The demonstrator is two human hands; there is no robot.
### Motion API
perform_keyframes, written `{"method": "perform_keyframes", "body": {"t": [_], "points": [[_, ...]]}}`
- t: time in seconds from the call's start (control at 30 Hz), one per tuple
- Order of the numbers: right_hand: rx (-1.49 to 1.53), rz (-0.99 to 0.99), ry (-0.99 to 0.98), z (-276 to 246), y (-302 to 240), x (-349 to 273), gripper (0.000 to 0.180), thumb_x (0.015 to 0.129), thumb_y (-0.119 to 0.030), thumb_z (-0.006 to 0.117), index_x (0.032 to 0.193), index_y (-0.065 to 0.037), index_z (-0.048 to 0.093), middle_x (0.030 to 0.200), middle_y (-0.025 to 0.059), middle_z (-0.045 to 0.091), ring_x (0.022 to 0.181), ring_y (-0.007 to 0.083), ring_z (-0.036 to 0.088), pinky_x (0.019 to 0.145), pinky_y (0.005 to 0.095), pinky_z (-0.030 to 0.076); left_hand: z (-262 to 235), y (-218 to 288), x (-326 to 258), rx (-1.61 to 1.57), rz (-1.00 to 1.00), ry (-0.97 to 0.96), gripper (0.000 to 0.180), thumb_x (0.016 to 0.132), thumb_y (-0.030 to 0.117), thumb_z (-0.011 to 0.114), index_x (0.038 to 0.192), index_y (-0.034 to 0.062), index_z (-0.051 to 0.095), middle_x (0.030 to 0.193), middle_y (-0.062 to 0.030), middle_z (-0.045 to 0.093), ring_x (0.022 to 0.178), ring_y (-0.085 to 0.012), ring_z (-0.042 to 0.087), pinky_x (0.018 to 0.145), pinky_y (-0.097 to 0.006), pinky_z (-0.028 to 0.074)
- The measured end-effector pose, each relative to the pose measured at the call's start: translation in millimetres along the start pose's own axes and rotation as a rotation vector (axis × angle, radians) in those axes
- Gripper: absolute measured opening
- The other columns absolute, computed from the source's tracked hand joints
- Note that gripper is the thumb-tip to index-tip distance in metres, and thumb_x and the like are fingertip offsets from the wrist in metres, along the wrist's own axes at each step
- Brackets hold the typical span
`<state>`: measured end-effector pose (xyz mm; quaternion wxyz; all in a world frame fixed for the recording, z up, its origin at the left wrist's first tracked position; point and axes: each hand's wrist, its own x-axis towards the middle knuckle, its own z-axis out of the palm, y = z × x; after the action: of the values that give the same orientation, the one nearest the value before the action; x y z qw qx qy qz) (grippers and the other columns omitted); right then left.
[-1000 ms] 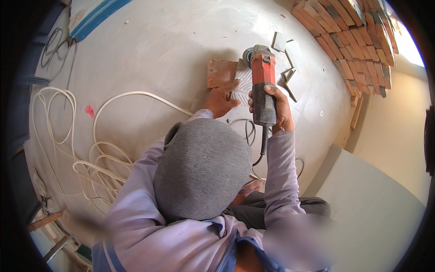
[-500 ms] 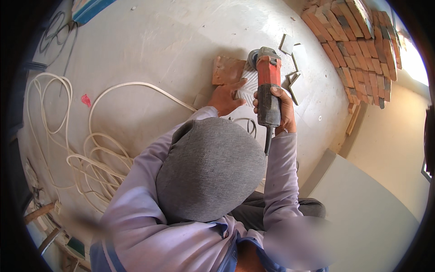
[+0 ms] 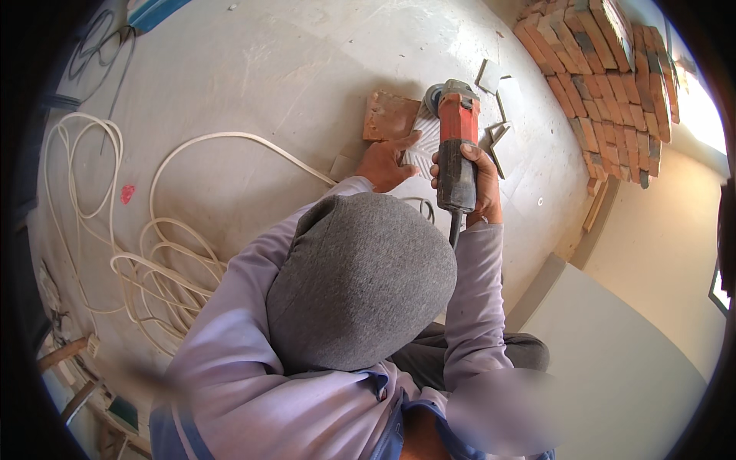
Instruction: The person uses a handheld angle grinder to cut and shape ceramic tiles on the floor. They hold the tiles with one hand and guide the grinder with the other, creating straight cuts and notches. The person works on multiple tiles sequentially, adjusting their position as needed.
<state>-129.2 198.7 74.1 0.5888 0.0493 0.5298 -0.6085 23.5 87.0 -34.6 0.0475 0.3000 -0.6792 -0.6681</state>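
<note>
My right hand (image 3: 484,182) wraps round the black body of a red-and-black angle grinder (image 3: 458,123), its disc end pointing away from me. The grinder's disc (image 3: 434,98) is at the far end of a pale tile (image 3: 420,159) with ridged grooves; whether it touches the tile cannot be made out. My left hand (image 3: 387,163) grips the tile's left side, thumb and fingers apart along its edge. A reddish-brown brick slab (image 3: 389,116) lies beside the tile, just beyond my left hand. Part of the tile is hidden under the grinder.
Cut tile pieces (image 3: 498,146) lie right of the grinder. Stacked bricks (image 3: 613,92) stand at the far right, above a pale wall. A cream hose or cable (image 3: 165,268) coils on the floor at left, near a red scrap (image 3: 127,194). A grey cap (image 3: 360,284) blocks the lower middle.
The view has shifted slightly. Both hands keep their hold on the grinder and the tile, with little visible movement between them.
</note>
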Motion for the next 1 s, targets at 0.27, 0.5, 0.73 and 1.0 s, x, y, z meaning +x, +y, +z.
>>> {"method": "perform_keyframes", "body": {"t": [0.27, 0.5, 0.73, 1.0], "points": [[-0.032, 0.054, 0.035, 3, -4, -5, 0.046, 0.086, -0.031, 0.069, 0.106, 0.010, 0.062, 0.084, 0.0225, 0.070, 0.063, 0.0316, 0.071, 0.059, 0.0413, 0.064, 0, 3, -1, 0.005, -0.006, -0.018, 0.077, 0.080, 0.017, 0.080, 0.151, 0.0192, 0.051, 0.067, 0.0012, 0.051, 0.062, -0.0076, 0.046, 0.063, -0.026, 0.047], [-0.037, 0.034, 0.050, 2, -2, -6, 0.050, 0.084, -0.033, 0.070, 0.108, 0.011, 0.061, 0.085, 0.0227, 0.069, 0.065, 0.0321, 0.071, 0.058, 0.0399, 0.063, 2, 0, -1, -0.011, -0.003, -0.001, 0.078, 0.080, 0.018, 0.080, 0.152, 0.0200, 0.051, 0.066, 0.0010, 0.048, 0.062, -0.0080, 0.045, 0.063, -0.026, 0.047], [-0.035, 0.045, 0.044, 2, -3, -8, 0.052, 0.083, -0.034, 0.070, 0.106, 0.012, 0.061, 0.082, 0.0235, 0.069, 0.062, 0.0325, 0.070, 0.058, 0.0396, 0.062, 1, 4, -3, 0.000, -0.018, 0.003, 0.078, 0.080, 0.019, 0.081, 0.152, 0.0212, 0.051, 0.066, 0.0009, 0.046, 0.062, -0.0076, 0.045, 0.063, -0.026, 0.047], [0.037, 0.040, 0.043, 3, 1, -7, 0.052, 0.084, -0.034, 0.070, 0.107, 0.012, 0.062, 0.083, 0.0241, 0.070, 0.064, 0.0331, 0.071, 0.058, 0.0405, 0.063, 13, -7, -3, -0.103, 0.021, 0.044, 0.076, 0.081, 0.020, 0.080, 0.151, 0.0205, 0.051, 0.065, 0.0015, 0.049, 0.061, -0.0072, 0.045, 0.062, -0.026, 0.047]]}}
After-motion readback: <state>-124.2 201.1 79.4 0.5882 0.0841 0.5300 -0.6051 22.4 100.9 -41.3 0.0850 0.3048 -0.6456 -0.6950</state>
